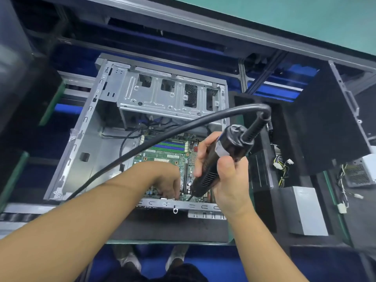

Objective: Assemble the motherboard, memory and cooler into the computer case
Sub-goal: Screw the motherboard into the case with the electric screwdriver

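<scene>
board (162,157) lies in case (81,149), toward 3 | right hand (227,180) wraps screwdriver (203,180), bit (190,197) down at board's 6 edge | left hand (166,178) fingers bent beside bit, hold unclear | risk: bit slips, gouges board or nicks fingers; cable (142,147) drags tool | room: rim (162,204) tight at 6, cage (162,94) at 12, open floor at 9

The grey metal case (81,143) is laid on its side, open face upward. The green motherboard (162,157) is seated flat in its near-right part. Green and blue memory slots (171,144) are noted at the board's far edge.
</scene>
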